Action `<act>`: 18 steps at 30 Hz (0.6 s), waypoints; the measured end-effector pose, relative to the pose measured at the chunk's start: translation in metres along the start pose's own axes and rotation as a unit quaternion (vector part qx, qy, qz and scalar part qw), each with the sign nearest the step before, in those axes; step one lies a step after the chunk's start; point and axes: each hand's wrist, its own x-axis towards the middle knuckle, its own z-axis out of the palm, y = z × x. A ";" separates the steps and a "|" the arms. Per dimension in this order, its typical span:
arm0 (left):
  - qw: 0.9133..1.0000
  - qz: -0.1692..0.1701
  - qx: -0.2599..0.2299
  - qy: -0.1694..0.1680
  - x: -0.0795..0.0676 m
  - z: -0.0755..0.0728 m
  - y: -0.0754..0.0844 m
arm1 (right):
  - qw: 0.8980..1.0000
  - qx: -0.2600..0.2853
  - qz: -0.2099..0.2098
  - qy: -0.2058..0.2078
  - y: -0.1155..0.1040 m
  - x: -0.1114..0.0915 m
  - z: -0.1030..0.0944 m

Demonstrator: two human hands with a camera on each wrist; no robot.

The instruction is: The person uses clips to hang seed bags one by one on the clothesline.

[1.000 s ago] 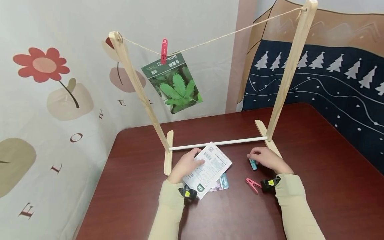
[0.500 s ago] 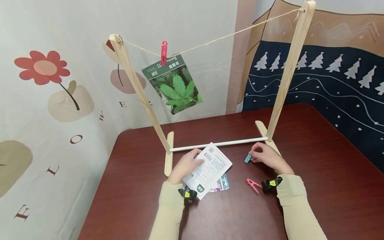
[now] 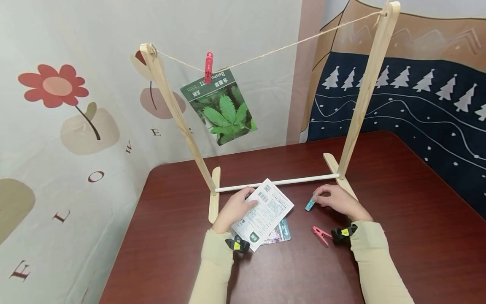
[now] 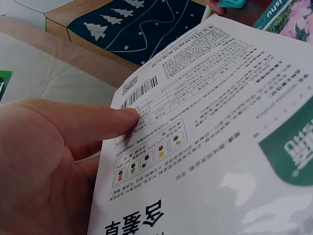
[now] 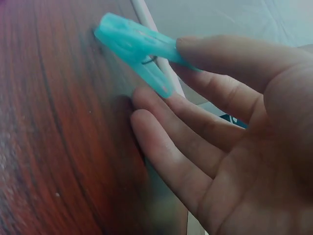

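My left hand (image 3: 236,210) grips a white printed seed packet (image 3: 264,214) by its left edge, thumb on the face with the barcode. In the left wrist view the thumb lies across the packet's print (image 4: 210,147). Under it on the table shows part of a second packet (image 3: 280,233) with pink flowers. Over to the right, my right hand (image 3: 336,200) pinches a teal clothespin (image 3: 310,204) by one leg. The right wrist view shows the clothespin (image 5: 129,41) between thumb and index finger, the other fingers spread loosely below it.
A pink clothespin (image 3: 322,236) lies near the right wrist. Behind the hands stands a wooden frame (image 3: 368,90) with a white crossbar (image 3: 303,180) and a string (image 3: 288,43). A red clothespin (image 3: 209,67) holds a green leaf packet (image 3: 225,110) on the string.
The teal clothespin has shifted left and turned in my right fingers, its free end now pointing down-left. My left hand and the white packet are almost still.
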 end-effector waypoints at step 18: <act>1.000 0.026 0.001 0.011 -0.003 -0.003 0.000 | 1.000 -0.013 -0.011 -0.018 -0.007 -0.003 0.003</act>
